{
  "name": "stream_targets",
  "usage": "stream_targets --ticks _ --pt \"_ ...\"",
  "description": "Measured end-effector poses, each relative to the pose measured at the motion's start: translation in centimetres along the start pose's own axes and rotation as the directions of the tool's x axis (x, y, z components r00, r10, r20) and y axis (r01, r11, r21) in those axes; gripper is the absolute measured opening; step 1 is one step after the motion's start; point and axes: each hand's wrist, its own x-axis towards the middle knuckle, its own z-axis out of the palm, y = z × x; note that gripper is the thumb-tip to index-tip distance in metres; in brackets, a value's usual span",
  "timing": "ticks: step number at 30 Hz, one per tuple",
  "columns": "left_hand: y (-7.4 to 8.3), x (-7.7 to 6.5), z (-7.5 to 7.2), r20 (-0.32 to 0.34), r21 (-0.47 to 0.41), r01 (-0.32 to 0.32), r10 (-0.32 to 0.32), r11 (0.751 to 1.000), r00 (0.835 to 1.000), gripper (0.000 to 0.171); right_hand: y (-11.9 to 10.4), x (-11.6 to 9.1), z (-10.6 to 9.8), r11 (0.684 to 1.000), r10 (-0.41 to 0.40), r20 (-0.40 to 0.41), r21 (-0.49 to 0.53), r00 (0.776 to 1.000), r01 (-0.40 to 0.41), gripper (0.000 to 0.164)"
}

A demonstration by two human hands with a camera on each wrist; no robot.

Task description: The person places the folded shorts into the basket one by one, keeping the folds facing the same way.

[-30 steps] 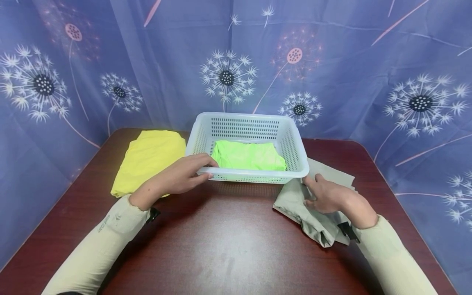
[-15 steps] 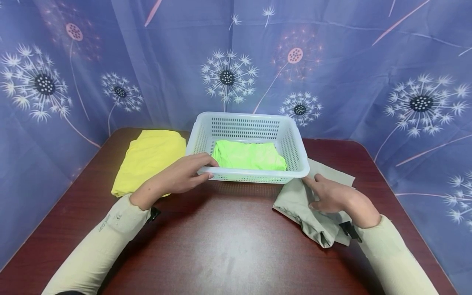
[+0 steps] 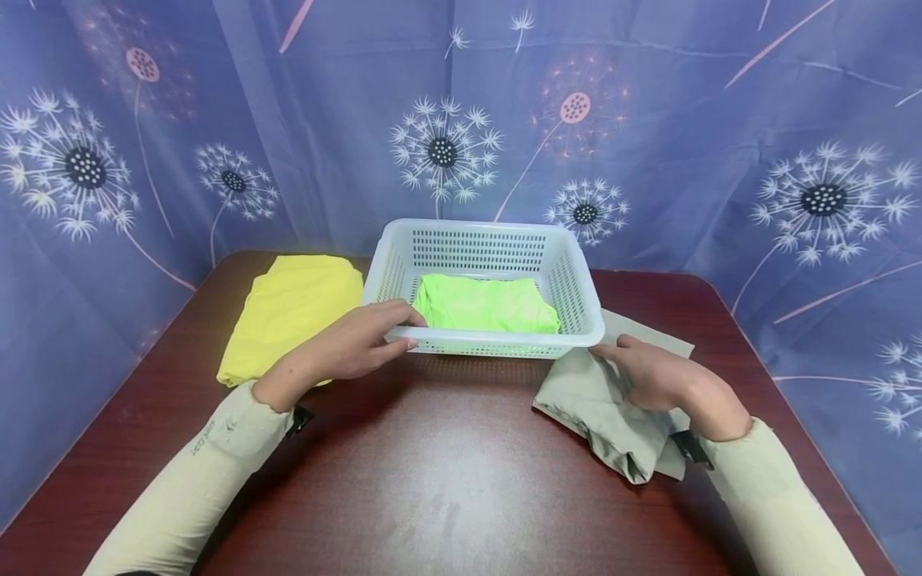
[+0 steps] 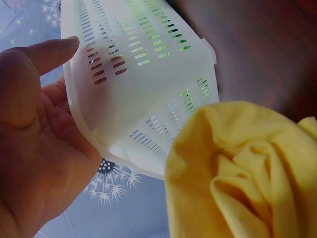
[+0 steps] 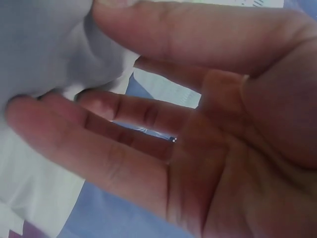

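My left hand (image 3: 366,340) grips the front left rim of a white plastic basket (image 3: 497,341), thumb outside and fingers over the edge. Inside the basket lies a folded neon-green garment (image 3: 486,304). To the right, my right hand (image 3: 651,376) is on a rumpled grey-beige folded garment (image 3: 598,408), which lies partly behind the basket's front right corner. The right wrist view shows the grey cloth (image 5: 54,44) between the thumb above and the fingertips (image 5: 29,111) below. Part of that garment is hidden under the hand.
A folded yellow garment (image 3: 291,308) lies left of the basket, close by my left forearm. All of it rests on a dark red-brown table (image 3: 432,472). A blue dandelion-print curtain (image 3: 324,120) hangs right behind the table.
My right hand has shifted slightly to the right, and its thumb has drawn in toward the fingers over the grey garment. The left hand and basket look the same.
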Motion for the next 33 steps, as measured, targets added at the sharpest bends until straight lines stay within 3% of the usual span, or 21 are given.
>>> stream_targets --ticks 5,12,21,33 --pt "0.0 0.0 0.0 -0.002 0.000 0.005 -0.005 1.000 1.000 0.017 0.7 -0.1 0.5 1.000 -0.012 -0.046 -0.004 0.999 0.012 0.095" --pt "0.0 -0.1 -0.1 0.002 -0.005 0.015 -0.015 1.000 1.000 0.017 1.6 -0.2 1.0 0.994 -0.088 -0.148 -0.085 0.985 0.076 0.092" --pt "0.1 0.0 -0.1 -0.002 0.001 0.002 -0.002 1.000 1.000 0.017 2.4 -0.2 1.1 0.992 -0.113 -0.093 0.047 0.989 0.117 0.090" --pt "0.1 0.0 -0.1 0.003 0.001 0.014 -0.014 1.000 1.000 0.017 1.8 -0.3 1.2 0.993 -0.112 -0.101 0.010 0.989 0.114 0.093"
